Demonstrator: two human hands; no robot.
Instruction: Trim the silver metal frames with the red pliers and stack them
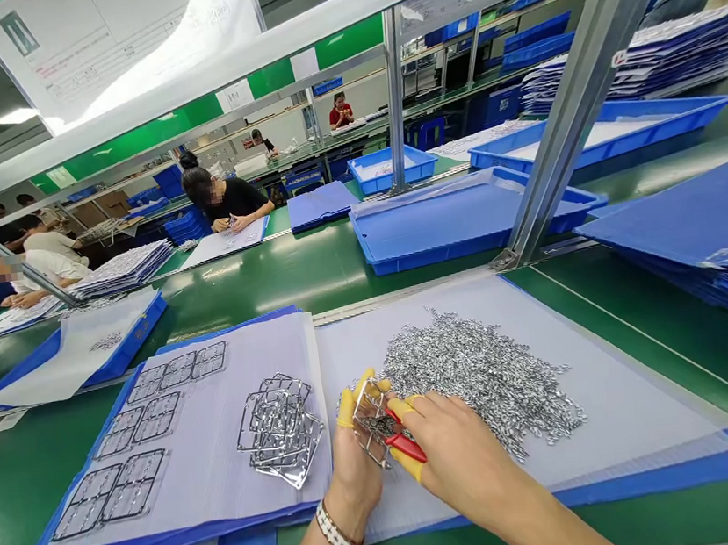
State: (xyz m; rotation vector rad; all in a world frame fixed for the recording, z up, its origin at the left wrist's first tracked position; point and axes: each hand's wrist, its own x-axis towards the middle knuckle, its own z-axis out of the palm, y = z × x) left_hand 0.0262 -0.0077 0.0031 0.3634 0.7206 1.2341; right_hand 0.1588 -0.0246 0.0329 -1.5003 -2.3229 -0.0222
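Note:
My left hand (358,450), with yellow finger covers, holds a shiny metal frame (369,413) upright above the white sheet. My right hand (441,440), also with yellow covers, grips red-handled pliers (404,446); their jaws are at the frame, and the exact contact is too small to tell. A large heap of small silvery pieces (476,374) lies just beyond and right of my hands. To the left, a jumbled pile of metal frames (281,428) rests on a white sheet (219,467), with several frames (134,486) laid out in rows at its left side.
Beyond the heap stand blue trays (444,223) and a slanted metal post (581,95). A stack of blue sheets (716,220) is at the right. At the left is a blue tray (138,331) with a white liner. Several people sit across the bench.

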